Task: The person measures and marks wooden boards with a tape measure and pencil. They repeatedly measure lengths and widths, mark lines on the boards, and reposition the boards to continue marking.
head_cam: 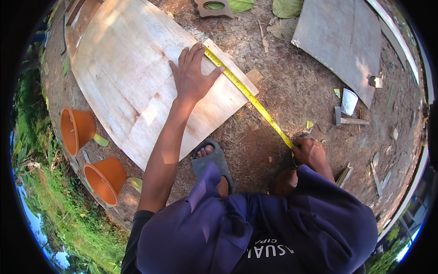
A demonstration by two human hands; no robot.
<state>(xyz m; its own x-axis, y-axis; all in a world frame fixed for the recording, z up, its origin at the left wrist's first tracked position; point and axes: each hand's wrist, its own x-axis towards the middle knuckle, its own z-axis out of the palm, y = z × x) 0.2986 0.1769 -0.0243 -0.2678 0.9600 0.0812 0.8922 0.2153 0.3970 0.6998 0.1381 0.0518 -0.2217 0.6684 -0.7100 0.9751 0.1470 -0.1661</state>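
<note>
A yellow measuring tape [255, 101] is stretched along the edge of a pale plywood sheet [137, 78] that lies on the ground. My left hand [193, 73] is spread on the sheet, its fingertips at the tape's far end and its thumb resting at the tape's side. Past the sheet's near corner the blade runs on over bare soil to my right hand [309, 152], which is closed around the tape's near end; the case is mostly hidden. Along the sheet's edge lies a narrow wooden strip [236, 70], with a small wood block [254, 76] beside it.
Two orange plastic pots [78, 130] lie tipped at the left. A hammer [352, 121], a white cup [349, 102] and a grey board [337, 44] are at the right. A handsaw handle [214, 7] shows at the top. My sandalled foot [214, 164] stands by the sheet's near edge.
</note>
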